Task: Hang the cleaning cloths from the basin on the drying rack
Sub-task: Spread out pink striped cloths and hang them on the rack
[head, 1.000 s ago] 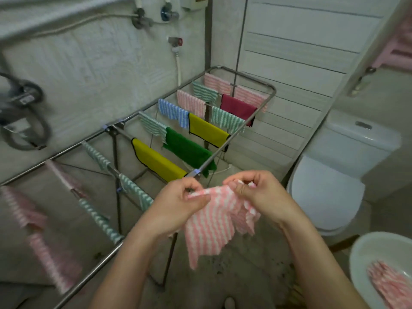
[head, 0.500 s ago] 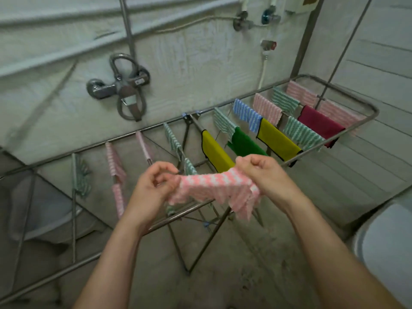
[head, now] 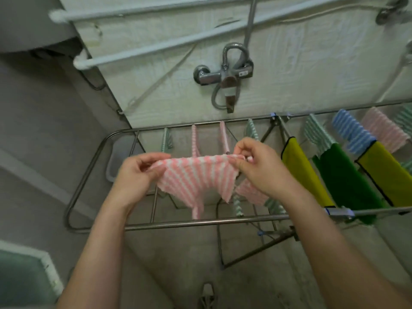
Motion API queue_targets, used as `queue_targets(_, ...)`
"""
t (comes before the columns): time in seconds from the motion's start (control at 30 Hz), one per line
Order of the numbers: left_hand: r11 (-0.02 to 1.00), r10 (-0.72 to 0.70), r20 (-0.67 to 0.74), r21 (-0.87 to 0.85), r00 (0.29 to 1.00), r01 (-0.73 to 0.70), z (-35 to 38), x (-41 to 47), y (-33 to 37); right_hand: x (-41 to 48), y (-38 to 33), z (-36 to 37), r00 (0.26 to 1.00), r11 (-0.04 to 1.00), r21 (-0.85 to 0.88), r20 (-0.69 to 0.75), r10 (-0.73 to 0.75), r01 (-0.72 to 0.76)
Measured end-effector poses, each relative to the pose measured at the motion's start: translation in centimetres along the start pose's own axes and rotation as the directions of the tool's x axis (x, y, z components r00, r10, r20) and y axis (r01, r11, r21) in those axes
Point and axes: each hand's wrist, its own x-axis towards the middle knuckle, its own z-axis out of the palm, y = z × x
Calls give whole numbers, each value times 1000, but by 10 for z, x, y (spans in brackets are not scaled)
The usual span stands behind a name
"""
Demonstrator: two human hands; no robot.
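The left hand (head: 136, 177) and the right hand (head: 263, 172) each pinch an upper corner of a pink-and-white striped cleaning cloth (head: 196, 179) between thumb and fingers. They pull its top edge taut, so it hangs open as a flat sheet rather than a bunch. It is held in the air over the left wing of the stainless-steel drying rack (head: 200, 222), above the near rail and touching no rod. That probably means it is being spread before draping. Narrow striped cloths (head: 195, 137) already hang on rods behind it. A yellow cloth (head: 301, 175) and a dark green cloth (head: 347, 184) hang to the right.

The basin is out of view. A translucent plastic box (head: 112, 162) lies on the floor under the rack's left end, and a white-rimmed green tub (head: 24, 279) shows at the lower left. What either one holds cannot be told.
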Motion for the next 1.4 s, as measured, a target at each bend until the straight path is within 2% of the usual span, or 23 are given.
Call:
queue_targets(0.13, 992, 130, -278, 43, 952, -123, -29, 9, -2, 31, -23, 34, 993, 997, 19, 90, -76, 75)
queue_targets(0.2, 986, 160, -331, 12, 930, -165, -43, 11, 1, 38, -30, 47, 986, 994, 90, 149, -80, 67)
queue_targets(0.3, 989, 137, -346, -4, 928, -148, -69, 13, -3, 51, -35, 64, 958, 972, 233, 283, -50, -19)
queue_targets(0.37, 988, 152, -325, 65, 933, -138, -79, 15, -9, 55, -35, 68, 922, 961, 249, 386, 15, -119)
queue_targets(0.47, 988, 52, -304, 156, 951, -4, -86, 32, -40, 74, -26, 98, 869, 972, 79, 469, 160, -222)
queue_targets(0.57, 962, -101, -247, 222, 964, 158, -74, 54, -92, 95, -8, 143, 827, 951, -131, 470, 309, -281)
queue_targets(0.67, 923, -216, -198, 278, 956, 266, -60, 71, -140, 110, 15, 184, 787, 899, -342, 458, 413, -273)
queue_targets(0.73, 902, -230, -212, 319, 950, 290, -56, 77, -159, 114, 25, 198, 784, 864, -423, 422, 455, -274)
queue_targets(0.83, 889, -243, -219, 340, 945, 308, -58, 88, -176, 122, 31, 211, 789, 833, -457, 364, 495, -312)
queue_targets(1.0, 888, -270, -262, 303, 927, 345, -56, 102, -188, 130, 38, 223, 796, 813, -482, 323, 513, -328)
queue_targets(1.07, 872, -264, -235, 357, 935, 336, -52, 101, -187, 128, 39, 223, 825, 808, -514, 295, 482, -288)
queue_targets(1.17, 847, -160, -194, 476, 968, 236, -44, 90, -175, 123, 36, 220, 878, 827, -530, 287, 384, -189)
queue_targets(1.23, 877, -207, -153, 409, 966, 252, -37, 76, -166, 120, 33, 220, 886, 856, -504, 337, 319, -116)
queue_targets(1.3, 885, -362, -18, 306, 932, 350, -28, 61, -163, 118, 30, 221, 854, 886, -459, 430, 293, -73)
queue_targets(1.33, 876, -394, 42, 319, 918, 361, -24, 55, -163, 117, 29, 223, 830, 899, -434, 480, 285, -57)
queue_targets(1.4, 861, -385, 64, 385, 921, 333, -18, 47, -166, 112, 27, 227, 788, 923, -383, 562, 252, -22)
